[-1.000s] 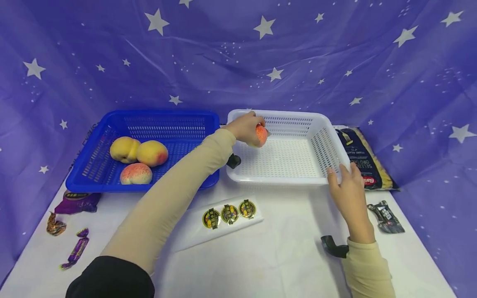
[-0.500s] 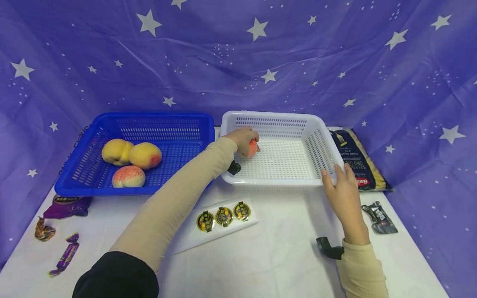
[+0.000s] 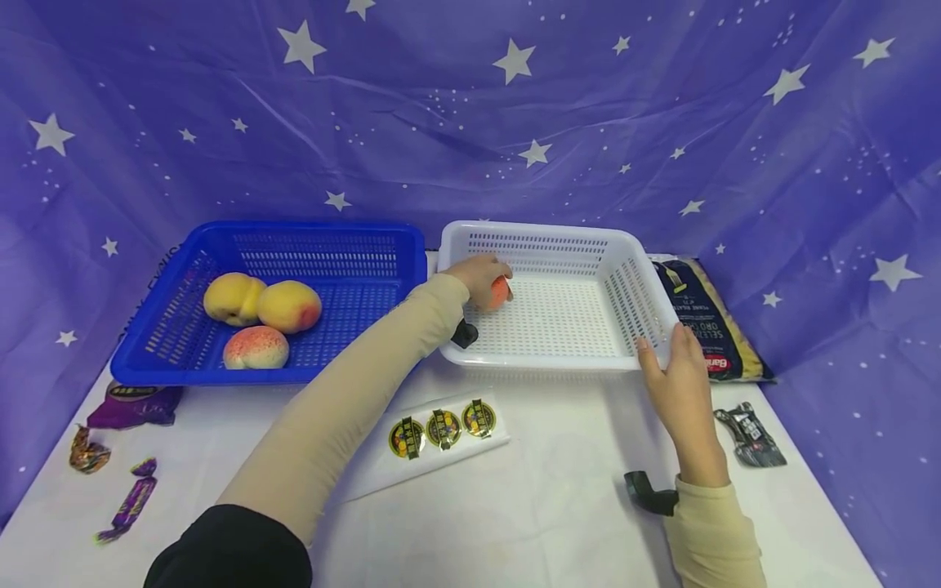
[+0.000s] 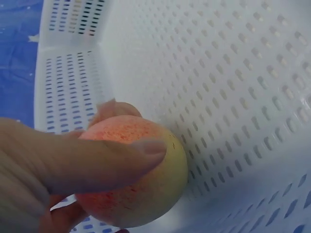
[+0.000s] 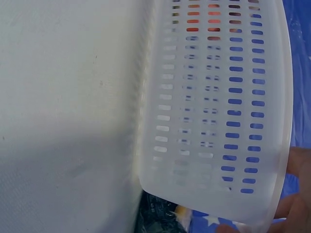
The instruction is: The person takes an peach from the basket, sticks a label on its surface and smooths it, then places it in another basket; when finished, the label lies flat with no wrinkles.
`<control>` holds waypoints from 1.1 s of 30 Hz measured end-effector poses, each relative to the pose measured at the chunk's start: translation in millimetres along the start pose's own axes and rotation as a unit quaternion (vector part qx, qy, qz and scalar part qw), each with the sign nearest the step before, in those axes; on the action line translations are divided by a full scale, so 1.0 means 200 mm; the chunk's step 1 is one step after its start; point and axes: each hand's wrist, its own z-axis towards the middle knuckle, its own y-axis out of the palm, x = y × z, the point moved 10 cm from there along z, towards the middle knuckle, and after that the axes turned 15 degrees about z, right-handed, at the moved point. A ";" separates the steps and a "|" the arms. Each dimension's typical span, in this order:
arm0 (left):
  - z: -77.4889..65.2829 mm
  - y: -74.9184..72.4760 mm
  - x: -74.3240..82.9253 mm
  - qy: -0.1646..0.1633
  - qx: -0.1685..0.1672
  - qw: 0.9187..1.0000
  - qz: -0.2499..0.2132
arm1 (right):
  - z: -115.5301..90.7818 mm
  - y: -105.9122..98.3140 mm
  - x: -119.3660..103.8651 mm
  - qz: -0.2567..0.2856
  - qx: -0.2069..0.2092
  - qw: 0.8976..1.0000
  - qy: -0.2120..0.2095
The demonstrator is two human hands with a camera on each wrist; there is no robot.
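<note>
Within left hand [image 3: 474, 276], peach [image 4: 163, 189], partly covered

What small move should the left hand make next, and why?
I'd probably relax the left hand gently to let go of the peach. It holds the fruit low inside the white basket, near the left end, while the right hand holds the near right corner. Whether the peach rests fully on the basket's floor is hard to tell, so slowly seems wise.
</note>
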 end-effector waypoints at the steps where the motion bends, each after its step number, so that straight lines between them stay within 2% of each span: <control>1: -0.01 0.00 0.00 0.003 0.000 1.000 -0.003 | 0.00 0.01 0.00 0.001 -0.001 1.000 0.000; 4: -0.07 -0.05 0.00 0.025 0.019 0.999 -0.025 | -0.01 0.02 -0.01 0.002 -0.005 1.000 0.000; 7: -0.21 -0.14 0.00 0.051 0.068 0.995 -0.053 | -0.02 0.03 -0.01 0.006 -0.006 1.000 0.003; 10: -0.45 -0.24 -0.02 0.071 0.144 0.984 -0.077 | -0.02 0.03 -0.01 0.014 -0.005 1.000 0.004; 13: -0.76 -0.25 -0.07 0.069 0.208 0.970 -0.107 | -0.02 0.03 -0.01 0.022 -0.005 1.000 0.004; 15: -0.95 -0.21 -0.10 0.055 0.230 0.961 -0.145 | -0.03 0.03 0.00 0.027 -0.005 1.000 0.007; 17: -1.11 -0.14 -0.15 0.030 0.238 0.956 -0.171 | -0.04 0.03 0.01 0.031 -0.005 0.999 0.011; 21: -1.34 0.01 -0.24 -0.034 0.261 0.945 -0.193 | -0.04 0.00 0.03 0.045 0.001 0.999 0.015; 23: -1.42 0.06 -0.30 -0.072 0.284 0.937 -0.192 | -0.03 -0.01 0.03 0.055 0.009 0.998 0.012; 27: -1.53 0.16 -0.42 -0.147 0.317 0.911 -0.220 | 0.00 -0.03 0.04 0.076 0.027 0.997 0.013; 30: -1.60 0.25 -0.50 -0.201 0.314 0.894 -0.250 | 0.02 -0.02 0.05 0.083 0.035 0.996 0.019; 33: -1.66 0.35 -0.57 -0.261 0.284 0.881 -0.275 | 0.03 -0.01 0.05 0.076 0.032 0.996 0.026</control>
